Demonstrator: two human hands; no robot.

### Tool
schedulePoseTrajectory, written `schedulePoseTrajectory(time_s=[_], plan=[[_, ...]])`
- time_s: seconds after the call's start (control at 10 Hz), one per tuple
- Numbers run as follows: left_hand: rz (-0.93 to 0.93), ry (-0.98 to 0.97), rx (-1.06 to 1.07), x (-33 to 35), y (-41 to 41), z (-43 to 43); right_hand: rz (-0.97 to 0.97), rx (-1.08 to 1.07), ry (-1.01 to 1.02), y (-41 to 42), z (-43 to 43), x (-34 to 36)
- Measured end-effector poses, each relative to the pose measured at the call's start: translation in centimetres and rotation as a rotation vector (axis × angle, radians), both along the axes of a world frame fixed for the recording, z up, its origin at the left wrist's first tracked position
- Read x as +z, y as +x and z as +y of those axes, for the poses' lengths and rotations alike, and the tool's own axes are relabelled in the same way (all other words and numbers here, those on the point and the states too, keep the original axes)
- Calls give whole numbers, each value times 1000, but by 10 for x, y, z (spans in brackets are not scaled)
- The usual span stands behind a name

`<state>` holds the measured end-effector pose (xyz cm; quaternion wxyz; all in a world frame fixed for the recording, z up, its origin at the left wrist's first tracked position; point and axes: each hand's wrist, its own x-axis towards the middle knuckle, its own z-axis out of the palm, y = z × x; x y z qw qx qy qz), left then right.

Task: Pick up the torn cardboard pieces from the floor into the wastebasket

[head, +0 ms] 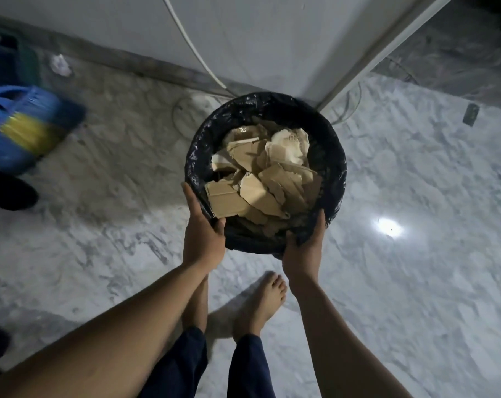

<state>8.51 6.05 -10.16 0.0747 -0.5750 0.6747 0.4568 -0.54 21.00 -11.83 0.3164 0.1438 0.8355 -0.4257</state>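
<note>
wastebasket [334, 156]: round, lined with a black plastic bag, held at its near rim by both hands, just ahead of the bare feet and close to the corner of the wall; cannot tell whether lifted or standing on the floor.
cardboard pieces [260, 185]: inside the wastebasket, torn brown scraps heaped on one another, with crumpled whitish scraps toward the far side.
left grip [203, 237]: clamped on the near-left rim, thumb hooked over the edge onto the bag, fingers hidden beneath.
right grip [302, 251]: clamped on the near-right rim, thumb pressing the bag inside the edge, fingers hidden beneath.
floor [401, 282]: pale marbled stone, with a bright spot of reflected light [388, 227] to the right of the wastebasket.
feet [258, 305]: bare, side by side below the wastebasket, dark blue trouser legs [249, 366] above the ankles.
wall [243, 33]: pale, with a white cable [192, 44] slanting down toward the floor behind the wastebasket.
left edge: blue plastic thing [22, 130] with yellow on it, blurred, kind unclear; small white scrap [60, 64] on the floor beyond it.
</note>
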Motion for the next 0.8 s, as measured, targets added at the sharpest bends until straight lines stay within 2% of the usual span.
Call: schedulePoseTrajectory(time_s=[0.2,0.4,0.6,0.8], plan=[[-8,37,-69,1,-17,-15,37,76,43,-17,-8,-4],[4,77,-91,4,-56,-38,-39,37,-15,-71,-28,-1],[11,130,-106,20,-51,-39,-59,122,8,-82,-22,20],[3,186,-158,88,-38,-51,13,288,119,-78,-11,85]])
